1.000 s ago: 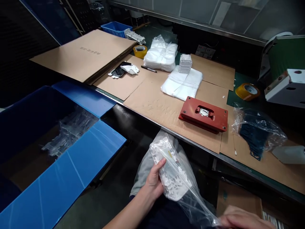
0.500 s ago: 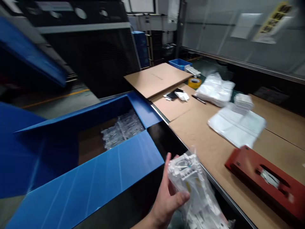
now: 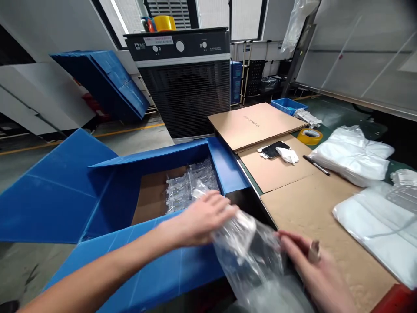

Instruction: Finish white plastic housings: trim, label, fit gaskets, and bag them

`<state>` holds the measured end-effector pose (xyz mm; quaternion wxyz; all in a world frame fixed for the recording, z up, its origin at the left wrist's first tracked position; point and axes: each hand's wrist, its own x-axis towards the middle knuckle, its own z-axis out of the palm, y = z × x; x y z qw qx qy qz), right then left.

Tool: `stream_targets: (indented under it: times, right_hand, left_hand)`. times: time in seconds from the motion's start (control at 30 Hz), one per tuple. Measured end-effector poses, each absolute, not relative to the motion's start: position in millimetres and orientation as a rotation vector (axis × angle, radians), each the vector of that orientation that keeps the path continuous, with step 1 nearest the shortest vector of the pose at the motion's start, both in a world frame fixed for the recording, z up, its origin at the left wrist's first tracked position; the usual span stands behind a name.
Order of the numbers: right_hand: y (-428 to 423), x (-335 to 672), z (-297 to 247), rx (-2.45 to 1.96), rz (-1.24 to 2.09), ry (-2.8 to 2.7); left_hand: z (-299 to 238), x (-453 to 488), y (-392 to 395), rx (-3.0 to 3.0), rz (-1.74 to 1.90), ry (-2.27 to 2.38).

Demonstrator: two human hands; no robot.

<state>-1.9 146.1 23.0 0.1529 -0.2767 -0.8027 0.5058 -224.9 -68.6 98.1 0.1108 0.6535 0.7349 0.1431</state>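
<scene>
My left hand (image 3: 206, 215) is closed over a white plastic part in a clear plastic bag (image 3: 241, 234), above the near flap of a blue box (image 3: 156, 256). The loose end of the bag hangs down toward me. My right hand (image 3: 321, 271) pinches the bag's edge at the table's near side; a small beige band sits on one finger. Inside the box, several similar clear-bagged parts (image 3: 187, 187) lie against its right side, beside a bare brown bottom (image 3: 151, 191). The bagged part is blurred and partly hidden by my left hand.
On the table are cardboard sheets (image 3: 257, 126), a phone (image 3: 272, 150), white gloves (image 3: 288, 155), yellow tape (image 3: 309, 136), a pen (image 3: 316, 165) and stacked clear bags (image 3: 353, 154). A red tool (image 3: 395, 300) shows at lower right. A black air cooler (image 3: 192, 91) stands behind the box.
The view has turned left. My left hand has moved over the top of the bagged part, which now lies nearer the box opening. My right hand has come into view at the bag's edge.
</scene>
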Motion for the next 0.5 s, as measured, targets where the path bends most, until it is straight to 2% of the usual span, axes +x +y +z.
stream_targets:
  times: [0.1, 0.13, 0.3, 0.5]
  right_hand:
    - [200, -58, 26, -1.123, 0.712, -2.576]
    - [216, -75, 20, -1.199, 0.587, -2.591]
    - [246, -126, -32, -1.258, 0.255, -2.643]
    - [244, -125, -66, -1.131, -0.003, -2.681]
  left_hand:
    - [83, -300, -106, 1.339, 0.628, 2.631]
    - [77, -325, -120, 1.211, 0.621, 2.738]
    - [31, -423, -168, 0.6, 0.359, 3.036]
    - [-17, -484, -157, 0.373, 0.123, 3.027]
